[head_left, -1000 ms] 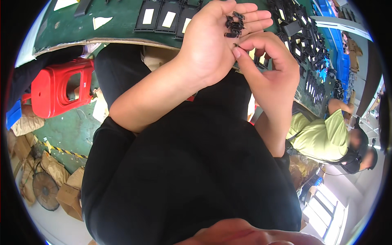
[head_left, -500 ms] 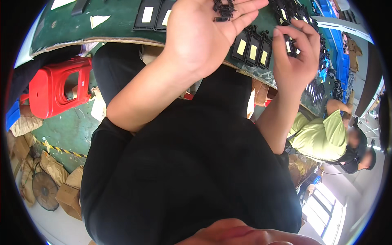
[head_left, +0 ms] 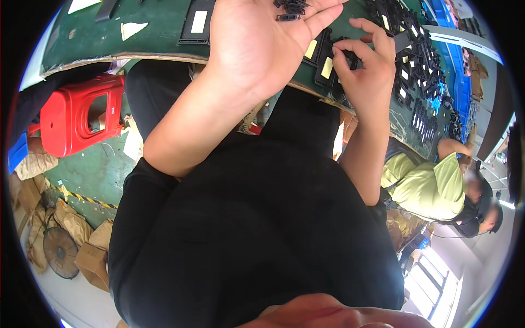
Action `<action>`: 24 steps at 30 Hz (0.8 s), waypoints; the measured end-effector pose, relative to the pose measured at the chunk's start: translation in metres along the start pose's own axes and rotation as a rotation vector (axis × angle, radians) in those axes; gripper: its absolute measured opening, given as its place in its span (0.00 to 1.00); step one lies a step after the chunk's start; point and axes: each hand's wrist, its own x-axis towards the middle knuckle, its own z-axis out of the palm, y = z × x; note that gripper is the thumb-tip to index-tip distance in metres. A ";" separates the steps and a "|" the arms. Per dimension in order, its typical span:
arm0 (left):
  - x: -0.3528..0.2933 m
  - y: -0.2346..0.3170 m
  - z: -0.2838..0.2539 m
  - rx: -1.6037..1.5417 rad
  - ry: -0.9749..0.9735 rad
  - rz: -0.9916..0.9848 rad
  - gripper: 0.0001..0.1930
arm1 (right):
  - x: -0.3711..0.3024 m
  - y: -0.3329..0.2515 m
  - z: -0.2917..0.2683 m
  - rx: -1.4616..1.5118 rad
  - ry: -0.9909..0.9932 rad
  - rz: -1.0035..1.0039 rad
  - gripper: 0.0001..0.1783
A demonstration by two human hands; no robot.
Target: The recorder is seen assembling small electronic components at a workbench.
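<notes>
**Several black parts (head_left: 291, 9) on a spread left hand (head_left: 260, 44)**

The left hand is palm up near the top edge of the view, its grip spread flat, with the small parts bunched loosely near the base of its fingers. The right hand (head_left: 367, 64) is just to its right, well apart from the bunch. Its thumb and forefinger curve together, tips touching or nearly so; I cannot tell whether the grip pinches anything. The other fingers are bent and fanned. Its fingertips are over or just beside labelled panels (head_left: 326, 68) on the green worktop (head_left: 153, 41).

Another labelled panel (head_left: 199, 23) lies left of the left wrist, and a pale scrap (head_left: 133, 29) lies farther left. Beyond the right hand, a black heap (head_left: 418, 60) covers the worktop's right side, alongside a blue rack (head_left: 464, 82). A red stool (head_left: 54, 128) stands at left; a co-worker (head_left: 429, 186) in yellow-green is at right.
</notes>
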 end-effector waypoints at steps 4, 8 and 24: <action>0.000 0.000 -0.004 -0.043 -0.029 -0.006 0.31 | -0.003 0.002 0.004 0.019 -0.012 0.021 0.09; 0.000 0.000 -0.002 -0.007 -0.018 -0.003 0.31 | -0.003 0.001 -0.001 0.011 -0.033 -0.010 0.10; -0.003 -0.009 0.001 -0.090 0.090 -0.170 0.25 | 0.007 -0.026 -0.028 0.267 0.142 -0.098 0.12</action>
